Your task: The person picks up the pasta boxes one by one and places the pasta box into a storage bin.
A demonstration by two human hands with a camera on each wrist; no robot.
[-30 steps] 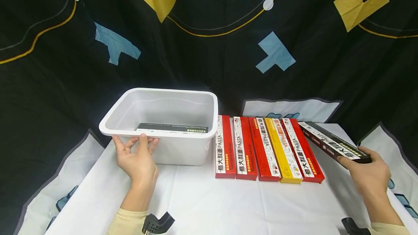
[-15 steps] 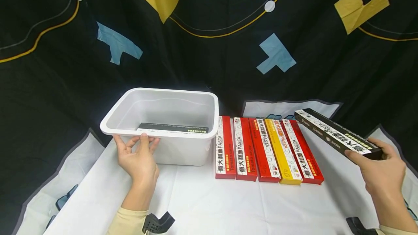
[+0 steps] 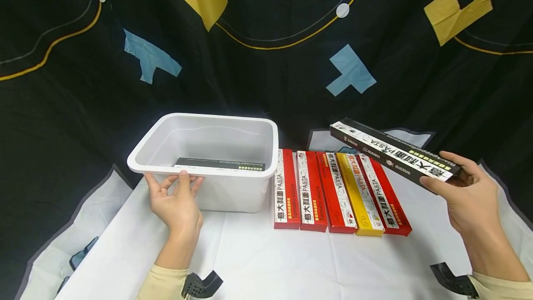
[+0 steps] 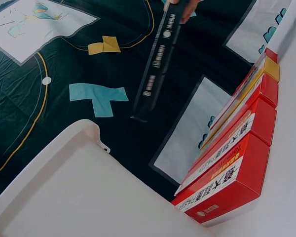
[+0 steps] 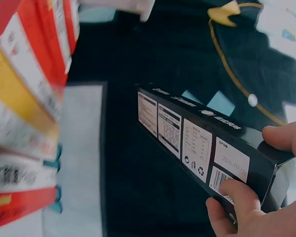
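My right hand (image 3: 472,193) grips the near end of a black pasta box (image 3: 395,152), thumb on one side and fingers on the other. The box is raised and tilted, its far end hovering above the row of boxes. In the right wrist view, printed label panels and a barcode show on the underside of the black pasta box (image 5: 195,143). My left hand (image 3: 176,203) holds the front rim of a white plastic bin (image 3: 233,193), thumb on the rim and fingers beneath it. Inside the bin lies another black pasta box (image 3: 220,164), partly hidden by the front wall.
Right of the bin, red pasta boxes (image 3: 287,193) and one yellow pasta box (image 3: 361,193) lie side by side on a white-covered table (image 3: 283,263). A black curtain (image 3: 266,82) with taped shapes hangs behind.
My right hand has lifted the black pasta box off the table at the right end and carried it up and leftward. My left hand has stayed on the bin's rim.
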